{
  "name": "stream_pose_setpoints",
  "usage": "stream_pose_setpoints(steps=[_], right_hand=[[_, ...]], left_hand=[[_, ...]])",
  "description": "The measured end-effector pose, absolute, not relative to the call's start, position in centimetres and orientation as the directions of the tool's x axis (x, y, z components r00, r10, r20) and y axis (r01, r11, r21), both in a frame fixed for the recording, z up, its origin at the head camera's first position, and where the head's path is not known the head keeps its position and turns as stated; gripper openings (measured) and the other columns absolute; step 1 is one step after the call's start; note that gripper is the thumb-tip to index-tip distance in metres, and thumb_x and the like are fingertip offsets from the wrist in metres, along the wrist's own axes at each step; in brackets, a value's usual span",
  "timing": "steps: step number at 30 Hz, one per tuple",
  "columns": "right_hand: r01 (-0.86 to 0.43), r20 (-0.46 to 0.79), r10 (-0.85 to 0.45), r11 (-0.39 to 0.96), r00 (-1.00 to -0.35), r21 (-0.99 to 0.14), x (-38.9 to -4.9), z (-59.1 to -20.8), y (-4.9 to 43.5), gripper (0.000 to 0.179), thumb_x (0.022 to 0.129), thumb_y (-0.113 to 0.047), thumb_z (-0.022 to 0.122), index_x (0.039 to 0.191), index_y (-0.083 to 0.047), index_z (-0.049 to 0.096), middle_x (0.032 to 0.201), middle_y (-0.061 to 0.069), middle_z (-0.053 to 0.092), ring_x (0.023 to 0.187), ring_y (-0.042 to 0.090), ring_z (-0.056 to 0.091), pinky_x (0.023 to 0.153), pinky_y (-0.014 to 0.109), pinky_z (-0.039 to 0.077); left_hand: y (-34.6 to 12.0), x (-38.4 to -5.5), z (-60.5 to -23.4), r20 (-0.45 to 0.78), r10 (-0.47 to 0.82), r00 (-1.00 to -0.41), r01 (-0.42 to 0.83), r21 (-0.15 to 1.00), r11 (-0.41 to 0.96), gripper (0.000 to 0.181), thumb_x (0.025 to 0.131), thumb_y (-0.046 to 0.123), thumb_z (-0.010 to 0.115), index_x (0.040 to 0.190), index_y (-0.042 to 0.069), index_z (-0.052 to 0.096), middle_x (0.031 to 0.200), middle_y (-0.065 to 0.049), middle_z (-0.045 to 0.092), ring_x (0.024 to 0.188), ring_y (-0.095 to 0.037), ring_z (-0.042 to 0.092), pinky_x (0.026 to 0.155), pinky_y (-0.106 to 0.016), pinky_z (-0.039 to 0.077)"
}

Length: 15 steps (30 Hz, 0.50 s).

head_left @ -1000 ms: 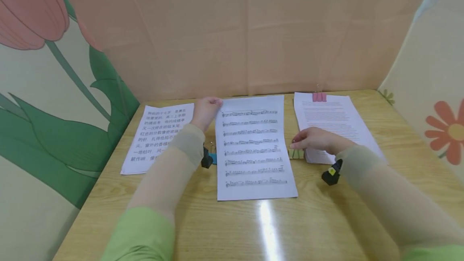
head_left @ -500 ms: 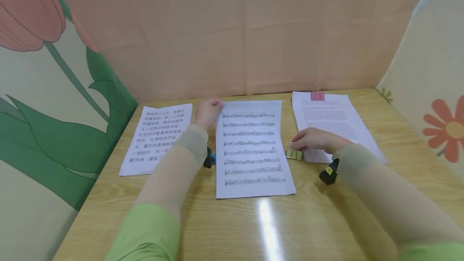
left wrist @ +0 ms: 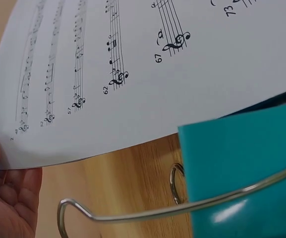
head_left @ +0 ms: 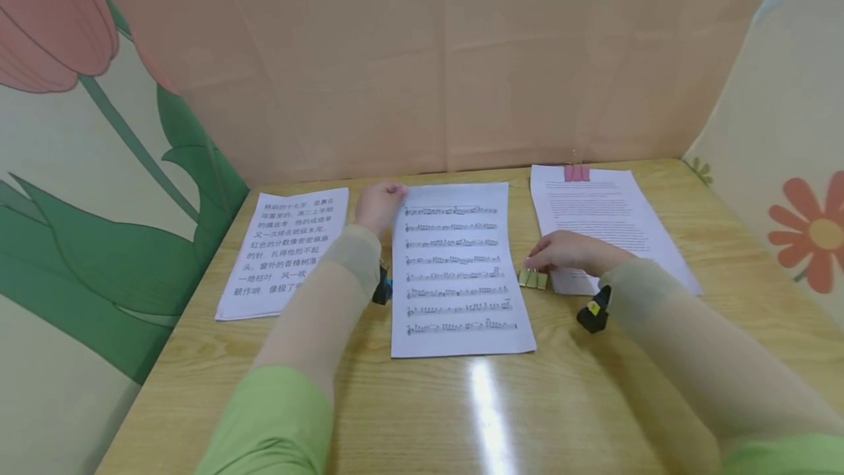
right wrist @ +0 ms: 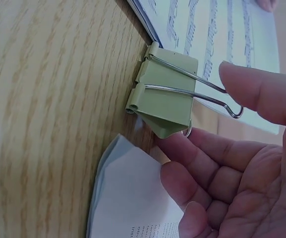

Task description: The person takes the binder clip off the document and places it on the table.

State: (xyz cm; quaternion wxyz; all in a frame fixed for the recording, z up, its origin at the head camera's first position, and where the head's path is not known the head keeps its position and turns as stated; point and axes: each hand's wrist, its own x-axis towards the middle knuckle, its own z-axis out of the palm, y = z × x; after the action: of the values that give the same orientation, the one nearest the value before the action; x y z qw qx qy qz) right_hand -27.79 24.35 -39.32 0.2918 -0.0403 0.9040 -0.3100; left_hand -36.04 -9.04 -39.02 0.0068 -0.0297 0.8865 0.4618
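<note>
My left hand [head_left: 380, 207] pinches the upper left corner of a stack of sheet music [head_left: 455, 270], which stands out white at the middle of the table. Just beside the sheets' left edge is a blue binder clip [left wrist: 242, 168], large and near in the left wrist view. To the right of the music, my right hand [head_left: 572, 253] pinches a yellow-green binder clip [right wrist: 167, 91] by its wire handles, thumb on one side and fingers behind. In the right wrist view this clip overlaps the edge of the sheet music.
A stack of printed pages [head_left: 283, 255] with large characters lies at the left. Another printed stack [head_left: 590, 200] at the right back carries a pink binder clip [head_left: 576, 173] on its top edge. A cloth-covered wall [head_left: 448, 64] rises behind the wooden table [head_left: 422, 416].
The sheet music's top edge has dropped slightly and its bottom edge sits a little higher in view. The yellow-green clip has shifted slightly left with my right hand. Both holds continue.
</note>
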Motion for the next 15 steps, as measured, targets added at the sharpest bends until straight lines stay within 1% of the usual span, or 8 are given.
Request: stream_pose_setpoints(steps=[4, 7, 9, 12, 14, 15], right_hand=[[0.127, -0.521, -0.237, 0.812, -0.82, -0.569, -27.9, -39.4, 24.3, 0.051, 0.088, -0.041, 0.066, 0.118, 0.0, 0.06, 0.107, 0.01, 0.064, 0.1, 0.026, 0.054, 0.092, 0.049, 0.041], [0.1, -0.515, -0.243, 0.828, -0.822, -0.551, -27.8, -39.3, 24.2, 0.053, 0.089, -0.042, 0.065, 0.119, 0.001, 0.06, 0.111, 0.012, 0.063, 0.102, 0.028, 0.055, 0.091, 0.049, 0.042], [0.056, -0.485, -0.243, 0.851, -0.84, -0.522, -27.6, -39.1, 24.1, 0.056, 0.089, -0.043, 0.063, 0.122, 0.001, 0.059, 0.116, 0.016, 0.061, 0.106, 0.031, 0.054, 0.091, 0.05, 0.043], [-0.052, -0.365, -0.24, 0.889, -0.899, -0.455, -27.0, -38.3, 23.6, 0.058, 0.091, -0.044, 0.06, 0.124, 0.003, 0.058, 0.121, 0.02, 0.06, 0.109, 0.035, 0.056, 0.09, 0.054, 0.045], [-0.142, -0.234, -0.247, 0.91, -0.94, -0.389, -26.2, -37.6, 22.8, 0.053, 0.092, -0.041, 0.058, 0.122, 0.002, 0.06, 0.116, 0.02, 0.063, 0.105, 0.035, 0.058, 0.087, 0.054, 0.047], [-0.196, -0.164, -0.266, 0.916, -0.95, -0.351, -25.7, -37.3, 22.2, 0.049, 0.092, -0.039, 0.059, 0.12, 0.002, 0.061, 0.113, 0.019, 0.065, 0.102, 0.035, 0.06, 0.085, 0.053, 0.048]], left_hand=[[-9.0, -36.2, -39.2, -0.069, -0.05, -0.996, -0.085, 0.817, 0.57, 0.032, 0.096, 0.04, 0.056, 0.119, 0.02, 0.068, 0.115, 0.004, 0.066, 0.113, -0.017, 0.055, 0.1, -0.039, 0.041], [-9.0, -36.3, -39.4, -0.08, -0.055, -0.995, -0.098, 0.81, 0.578, 0.033, 0.096, 0.04, 0.056, 0.121, 0.02, 0.067, 0.117, 0.003, 0.065, 0.113, -0.018, 0.055, 0.101, -0.039, 0.041], [-9.0, -36.4, -39.5, -0.079, -0.056, -0.995, -0.097, 0.807, 0.582, 0.033, 0.096, 0.04, 0.056, 0.12, 0.019, 0.067, 0.117, 0.003, 0.065, 0.114, -0.018, 0.055, 0.101, -0.039, 0.041], [-9.0, -36.5, -39.7, -0.083, -0.059, -0.995, -0.102, 0.812, 0.575, 0.032, 0.096, 0.04, 0.056, 0.12, 0.02, 0.066, 0.116, 0.003, 0.065, 0.112, -0.018, 0.055, 0.101, -0.04, 0.041], [-8.9, -36.5, -39.8, -0.096, -0.064, -0.993, -0.115, 0.816, 0.567, 0.032, 0.096, 0.04, 0.057, 0.119, 0.021, 0.066, 0.113, 0.005, 0.066, 0.11, -0.016, 0.056, 0.099, -0.039, 0.042], [-8.9, -36.5, -39.8, -0.099, -0.065, -0.993, -0.118, 0.815, 0.567, 0.031, 0.096, 0.041, 0.057, 0.119, 0.021, 0.066, 0.112, 0.005, 0.066, 0.109, -0.016, 0.056, 0.099, -0.039, 0.043]])
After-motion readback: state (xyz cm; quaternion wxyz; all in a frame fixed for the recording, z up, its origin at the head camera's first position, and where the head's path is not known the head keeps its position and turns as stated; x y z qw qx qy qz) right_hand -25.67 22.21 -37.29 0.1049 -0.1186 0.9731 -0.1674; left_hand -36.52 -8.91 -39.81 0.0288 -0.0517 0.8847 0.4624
